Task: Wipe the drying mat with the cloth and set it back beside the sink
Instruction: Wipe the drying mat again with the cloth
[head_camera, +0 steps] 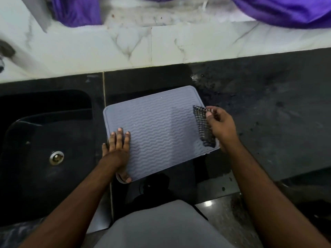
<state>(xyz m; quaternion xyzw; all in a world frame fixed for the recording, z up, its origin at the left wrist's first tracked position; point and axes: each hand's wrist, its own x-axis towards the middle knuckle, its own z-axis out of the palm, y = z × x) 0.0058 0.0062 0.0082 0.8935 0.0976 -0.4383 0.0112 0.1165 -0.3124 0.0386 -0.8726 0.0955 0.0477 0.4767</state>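
Observation:
A grey drying mat [157, 129] with wavy ridges lies tilted on the black counter, just right of the sink [44, 140]. My left hand [118, 149] lies flat on the mat's near left part, fingers straight, thumb hooked at its front corner. My right hand [220, 127] pinches a dark checked cloth [203, 126] that hangs down over the mat's right edge. Small drops glint on the mat's surface.
The black counter [268, 113] stretches to the right with wet patches near the mat's far corner. A white marble ledge [161, 45] runs along the back, with purple fabric [286, 11] on it. The sink drain [56, 157] shows at the left.

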